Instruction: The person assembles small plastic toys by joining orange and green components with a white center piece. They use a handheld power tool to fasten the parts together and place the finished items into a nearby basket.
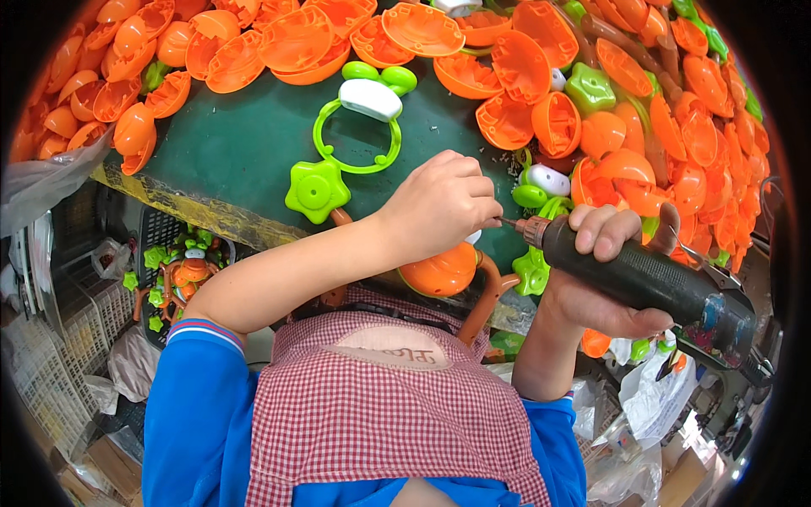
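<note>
My right hand (604,270) is wrapped round a black electric screwdriver (629,266), held nearly level with its bit pointing left. Close to the bit's tip, my left hand (443,198) has its fingers curled together; what they hold, if anything, is hidden. Below that hand lies a toy with a rounded orange body (439,272) and a brown bent limb (483,300), at the table's near edge. A light-green ring with a white-and-green frog-like head (370,97) lies farther back, next to a green star-shaped piece (316,191).
Orange plastic shells (304,38) are heaped along the back and right of the green table (228,139). Yellow-black tape (194,209) marks its front edge. Finished-looking toys sit in a dark basket (156,228) at lower left. Another white-and-green head (545,181) lies near the bit.
</note>
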Action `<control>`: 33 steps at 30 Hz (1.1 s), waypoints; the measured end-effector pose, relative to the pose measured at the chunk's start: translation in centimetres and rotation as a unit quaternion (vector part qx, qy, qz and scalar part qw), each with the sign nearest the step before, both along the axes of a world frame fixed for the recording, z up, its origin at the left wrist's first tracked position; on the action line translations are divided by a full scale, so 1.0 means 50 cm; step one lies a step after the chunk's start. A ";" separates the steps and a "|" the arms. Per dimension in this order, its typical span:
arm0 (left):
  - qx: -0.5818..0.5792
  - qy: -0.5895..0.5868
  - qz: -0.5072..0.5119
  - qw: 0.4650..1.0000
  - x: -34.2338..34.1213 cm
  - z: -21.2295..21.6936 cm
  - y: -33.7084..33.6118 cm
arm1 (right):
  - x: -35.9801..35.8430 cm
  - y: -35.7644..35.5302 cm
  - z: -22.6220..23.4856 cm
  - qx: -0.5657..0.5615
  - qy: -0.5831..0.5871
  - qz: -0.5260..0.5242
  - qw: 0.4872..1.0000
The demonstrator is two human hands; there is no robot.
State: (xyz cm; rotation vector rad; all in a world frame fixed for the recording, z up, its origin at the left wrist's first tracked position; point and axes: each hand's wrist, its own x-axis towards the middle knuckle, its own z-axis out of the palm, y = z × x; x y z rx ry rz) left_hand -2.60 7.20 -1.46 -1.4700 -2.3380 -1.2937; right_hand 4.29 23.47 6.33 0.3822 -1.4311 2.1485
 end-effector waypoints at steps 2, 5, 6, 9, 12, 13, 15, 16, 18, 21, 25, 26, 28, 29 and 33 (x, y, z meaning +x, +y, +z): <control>0.013 -0.003 -0.014 1.000 0.005 0.000 -0.005 | 0.011 -0.005 0.002 -0.012 0.004 0.012 1.000; 0.012 0.009 -0.018 1.000 0.011 0.008 -0.010 | 0.028 -0.006 0.012 -0.014 0.001 0.014 1.000; -0.005 0.045 -0.014 0.999 0.015 0.007 -0.010 | 0.033 -0.007 0.015 -0.015 0.003 0.014 1.000; -0.012 0.080 -0.012 0.997 0.026 0.019 -0.014 | 0.047 -0.006 0.017 -0.014 0.004 0.005 1.000; 0.035 -0.022 -0.017 0.999 0.039 0.024 -0.016 | 0.052 -0.009 0.015 -0.009 0.008 0.004 1.000; 0.055 -0.073 -0.019 0.996 0.040 0.022 -0.016 | 0.056 -0.013 0.019 -0.013 0.014 0.015 1.000; 0.089 -0.228 -0.071 0.967 0.037 0.018 -0.020 | 0.064 -0.016 0.024 -0.027 0.017 0.032 0.999; 0.105 -0.303 -0.096 0.942 0.035 0.016 -0.023 | 0.066 -0.017 0.026 -0.037 0.015 0.039 0.998; 0.066 -0.188 -0.082 0.977 0.038 0.016 -0.031 | 0.069 -0.020 0.025 -0.051 0.005 0.021 0.998; 0.022 -0.097 -0.041 0.994 0.055 0.026 -0.037 | 0.077 -0.038 0.013 -0.048 -0.014 -0.032 0.998; -0.049 -0.110 -0.043 0.992 0.073 0.028 -0.070 | 0.102 -0.043 0.014 -0.019 -0.033 -0.038 0.999; -0.065 -0.100 -0.042 0.992 0.075 0.015 -0.071 | 0.105 -0.039 0.015 -0.016 -0.039 -0.032 0.999; -0.054 -0.125 -0.043 0.990 0.074 0.001 -0.072 | 0.106 -0.041 0.012 -0.016 -0.054 -0.023 0.998; -0.046 -0.137 -0.045 0.989 0.074 0.000 -0.071 | 0.105 -0.042 0.013 -0.014 -0.060 -0.020 0.998; -0.044 -0.151 -0.047 0.986 0.075 0.003 -0.071 | 0.108 -0.043 -0.006 0.001 -0.091 -0.002 0.996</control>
